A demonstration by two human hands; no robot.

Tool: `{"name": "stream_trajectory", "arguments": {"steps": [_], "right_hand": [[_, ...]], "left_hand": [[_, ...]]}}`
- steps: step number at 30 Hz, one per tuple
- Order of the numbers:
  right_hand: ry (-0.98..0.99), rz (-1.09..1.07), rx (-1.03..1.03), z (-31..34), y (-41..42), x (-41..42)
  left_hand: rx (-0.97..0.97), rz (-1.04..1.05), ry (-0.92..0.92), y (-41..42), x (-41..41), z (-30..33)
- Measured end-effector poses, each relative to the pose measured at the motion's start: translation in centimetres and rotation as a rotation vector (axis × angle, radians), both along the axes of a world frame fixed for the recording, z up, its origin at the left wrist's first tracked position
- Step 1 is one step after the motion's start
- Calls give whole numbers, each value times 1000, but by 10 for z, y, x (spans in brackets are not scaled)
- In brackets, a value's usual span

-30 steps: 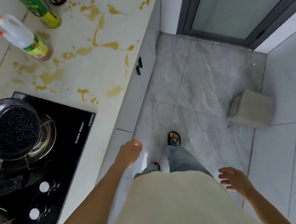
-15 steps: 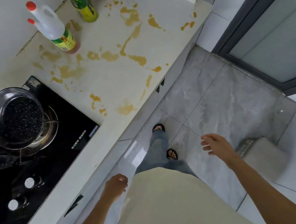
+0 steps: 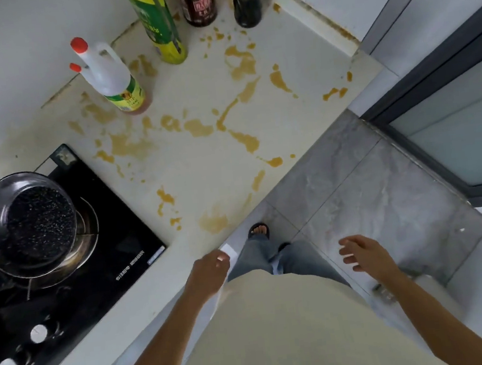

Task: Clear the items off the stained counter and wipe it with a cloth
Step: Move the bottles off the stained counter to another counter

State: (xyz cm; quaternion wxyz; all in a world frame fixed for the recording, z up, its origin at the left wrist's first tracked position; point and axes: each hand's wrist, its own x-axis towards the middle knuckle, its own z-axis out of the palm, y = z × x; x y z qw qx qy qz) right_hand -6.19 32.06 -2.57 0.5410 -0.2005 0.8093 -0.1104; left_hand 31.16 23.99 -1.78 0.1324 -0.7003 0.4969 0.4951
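Counter (image 3: 202, 162) first: it runs from the stove out to the far corner by the door, blotched all over with yellow-brown stains (image 3: 198, 127), and all four bottles are on it, none lifted yet.

Starting at the fingers. The left hand (image 3: 209, 274) hangs at the counter's front edge, beside the stove's near right corner, with its fingers loosely curled and holding nothing. The right hand (image 3: 363, 254) is out over the floor, well away from the stove, fingers relaxed and a little apart, also empty. No cloth shows anywhere in view, so wiping looks some way off.

Risks, as I judge them:
- The white bottle with red caps (image 3: 111, 77), behind the stove's far corner, stands in a stained patch. If that residue is sticky or oily, a one-handed lift by the body could slip; its handle looks the safer hold.
- The green-yellow bottle (image 3: 160, 24), the dark red-labelled bottle (image 3: 198, 4) and the dark bottle (image 3: 247, 3) stand close together along the back wall, further from the stove. Reaching for one could knock its neighbour over and add to the spill.
- A sleeve or forearm crossing the stains would smear them.

Beside all this, the stove (image 3: 74, 277) carries a black pan (image 3: 30, 225) on its burner. It crowds the counter's left side, and I cannot tell whether it is hot.
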Motion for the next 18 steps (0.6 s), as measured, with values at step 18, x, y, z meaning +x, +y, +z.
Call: {"name": "stream_trajectory", "arguments": {"steps": [18], "right_hand": [[-4,359,38,9,-187,-120]], "left_hand": [[-4,453,5,-46,-103,1]]}}
